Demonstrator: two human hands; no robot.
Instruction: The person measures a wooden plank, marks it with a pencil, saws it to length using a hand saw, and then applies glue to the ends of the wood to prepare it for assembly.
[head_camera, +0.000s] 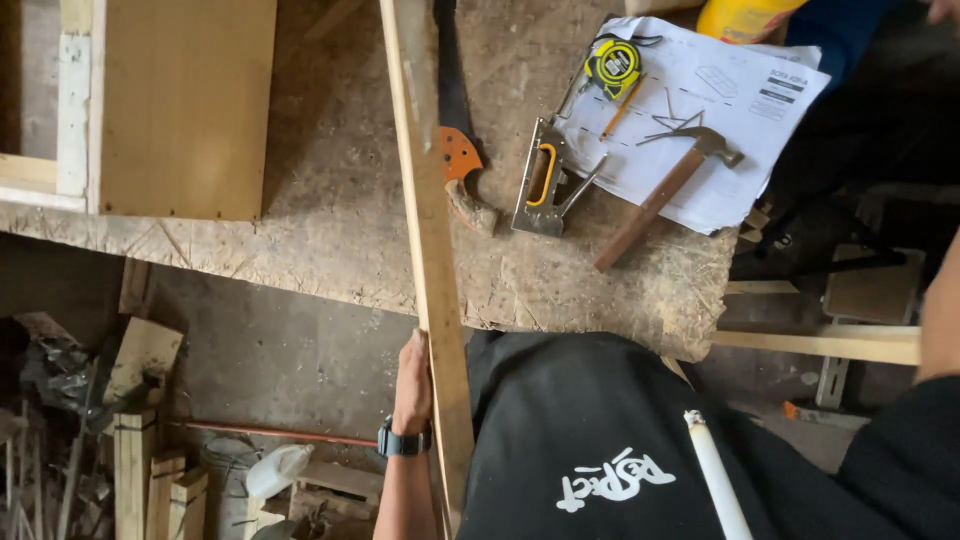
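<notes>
L hand (413, 372), watch on the wrist, is wrapped round the near end of a long wood strip (428, 230); that grip is closed on the strip's left edge, fingers curled under where I can't see them. The strip runs from beside the person's hip up across the counter (330, 230) and out the top of view, lying flat on the board w/ its near end overhanging the edge. Prob held that way to keep it steady and lined up, since the free end has nothing under it. R hand isn't in view; only a bit of forearm shows at the right edge, so can't say what it's doing.

Just right of the strip, a handsaw (455, 140) w/ orange-and-black handle lies alongside it, touching or nearly so. Further right: a metal staple gun (545, 180) w/ yellow grip, partly on a printed paper sheet (740, 120). On the sheet sit a yellow tape measure (612, 65), a pencil, a few loose nails, and a hammer (665, 195) whose handle sticks off onto the bare board. All are within arm's reach, clear of the strip. Top left, a plywood box frame (180, 100) rests on the counter. Scrap timber is stacked on the floor below left.
</notes>
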